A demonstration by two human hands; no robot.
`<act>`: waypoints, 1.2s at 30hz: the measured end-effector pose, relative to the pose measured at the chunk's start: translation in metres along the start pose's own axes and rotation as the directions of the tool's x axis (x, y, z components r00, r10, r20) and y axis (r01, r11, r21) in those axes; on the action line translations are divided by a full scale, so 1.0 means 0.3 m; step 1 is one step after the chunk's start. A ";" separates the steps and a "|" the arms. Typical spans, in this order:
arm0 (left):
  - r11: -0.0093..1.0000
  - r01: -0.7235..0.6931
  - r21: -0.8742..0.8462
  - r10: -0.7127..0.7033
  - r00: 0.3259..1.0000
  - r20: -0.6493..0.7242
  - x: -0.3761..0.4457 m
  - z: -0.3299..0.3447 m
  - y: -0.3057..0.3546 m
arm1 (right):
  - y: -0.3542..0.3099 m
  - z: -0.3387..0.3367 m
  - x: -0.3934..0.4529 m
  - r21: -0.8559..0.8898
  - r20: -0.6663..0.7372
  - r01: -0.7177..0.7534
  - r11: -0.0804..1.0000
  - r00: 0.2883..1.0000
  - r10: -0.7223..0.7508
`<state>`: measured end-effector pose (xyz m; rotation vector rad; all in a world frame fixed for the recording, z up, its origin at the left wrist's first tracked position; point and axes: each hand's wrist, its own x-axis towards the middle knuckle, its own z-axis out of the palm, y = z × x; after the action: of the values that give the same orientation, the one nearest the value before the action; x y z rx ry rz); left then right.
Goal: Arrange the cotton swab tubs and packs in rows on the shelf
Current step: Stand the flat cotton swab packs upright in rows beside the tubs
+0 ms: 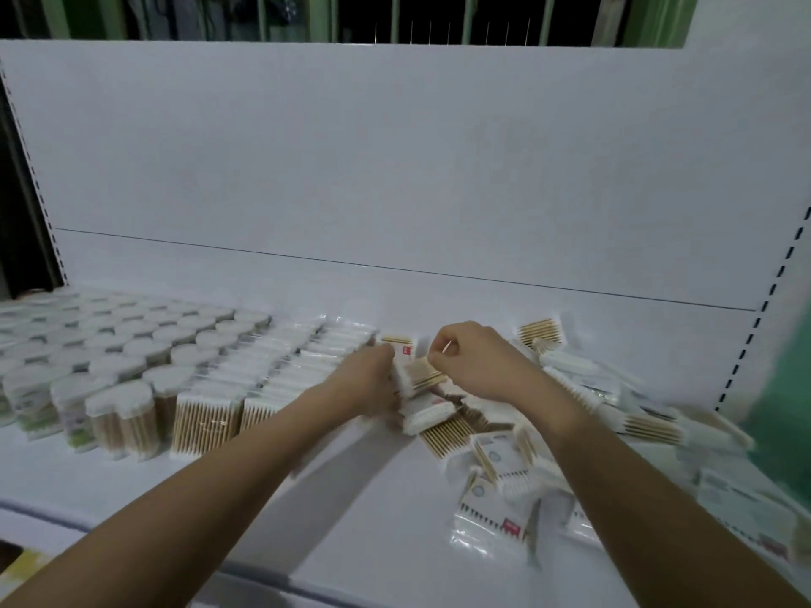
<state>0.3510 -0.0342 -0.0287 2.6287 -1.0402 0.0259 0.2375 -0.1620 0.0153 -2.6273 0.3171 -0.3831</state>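
Round cotton swab tubs [118, 340] stand in rows at the left of the white shelf [307, 498]. Flat swab packs [272, 375] stand in rows right of the tubs. My left hand [373, 383] grips the side of a swab pack [423, 379] at the right end of those rows. My right hand [469, 362] pinches the top of that same pack with curled fingers. Under it lies another pack [428, 416] flat on the shelf. The view is blurred around the hands.
A loose heap of swab packs [570, 432] covers the right part of the shelf, some near the front edge [491, 520]. The white back panel [395, 168] rises behind. A perforated upright [755, 326] stands at the right, with a green surface [790, 388] beside it.
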 end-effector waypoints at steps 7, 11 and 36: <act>0.890 -0.061 -0.452 0.002 0.992 -0.129 -0.107 -0.206 0.111 | 0.040 -0.054 -0.034 0.109 -0.028 0.287 0.952 0.958 -0.286; 0.833 -0.033 -0.552 0.024 0.999 -0.023 -0.107 -0.279 0.124 | 0.050 -0.068 -0.042 0.142 -0.115 0.387 0.911 0.921 -0.373; 0.821 -0.239 -0.519 0.091 0.951 -0.295 0.044 -0.327 -0.034 | 0.035 -0.052 0.109 0.567 0.082 -0.149 0.810 0.989 0.125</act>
<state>0.3772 -0.0072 0.0634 1.9479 -1.0004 0.0917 0.2615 -0.1867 0.0305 -2.0008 0.3165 -0.3144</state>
